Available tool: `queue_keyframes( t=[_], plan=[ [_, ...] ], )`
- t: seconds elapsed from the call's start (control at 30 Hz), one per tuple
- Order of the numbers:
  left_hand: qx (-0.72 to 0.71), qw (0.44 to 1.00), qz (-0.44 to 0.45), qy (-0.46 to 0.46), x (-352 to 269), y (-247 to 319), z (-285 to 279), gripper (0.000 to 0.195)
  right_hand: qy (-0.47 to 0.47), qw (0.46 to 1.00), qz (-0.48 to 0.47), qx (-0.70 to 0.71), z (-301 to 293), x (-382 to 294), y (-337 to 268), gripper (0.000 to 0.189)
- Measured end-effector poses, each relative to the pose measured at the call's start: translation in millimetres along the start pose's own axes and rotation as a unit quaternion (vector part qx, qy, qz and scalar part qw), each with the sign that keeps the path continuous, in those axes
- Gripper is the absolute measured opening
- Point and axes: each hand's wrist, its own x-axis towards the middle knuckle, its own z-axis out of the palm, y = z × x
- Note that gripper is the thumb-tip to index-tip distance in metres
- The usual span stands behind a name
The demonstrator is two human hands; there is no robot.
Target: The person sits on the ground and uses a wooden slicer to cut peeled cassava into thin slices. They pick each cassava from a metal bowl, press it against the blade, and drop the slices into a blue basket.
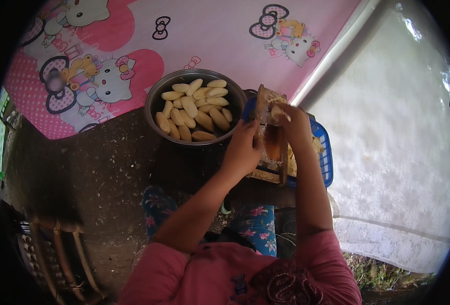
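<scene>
My left hand (245, 149) grips the left rail of a wooden slicer (274, 143), a narrow frame with a brown board between its rails. Near the slicer's far end, my right hand (298, 121) holds a pale piece that looks like peeled banana (277, 112) against the board. Pale shreds cling to the wood there. Beneath the slicer sits a blue plastic basket (327, 156) containing thin yellowish slices (292, 164). Left of it stands a round metal pot (148, 108) with many whole peeled bananas (189, 106). The blade is hidden.
A pink cartoon-print tablecloth (209, 42) lies beyond the pot. White lacy cloth (385, 160) hangs at right. Bamboo poles of what looks like a seat (66, 259) are at lower left, over dark bare ground (106, 190). My knees in floral trousers (257, 228) are just below.
</scene>
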Motion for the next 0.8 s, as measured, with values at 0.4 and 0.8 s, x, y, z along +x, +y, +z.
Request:
queue_keyframes(
  t=[0.4, 0.8],
  plan=[
    [0.007, 0.999, 0.027, 0.026, -7.9, -2.1, 4.8, 0.050, 0.005, 0.999, 0.022, -0.045, 1.1, 3.0, 1.8, 0.028],
    [0.010, 0.999, 0.031, 0.028, -9.5, -6.3, 7.1, 0.049, -0.001, 0.999, 0.025, -0.047, -10.4, -39.8, -14.2, 0.029]
  ],
)
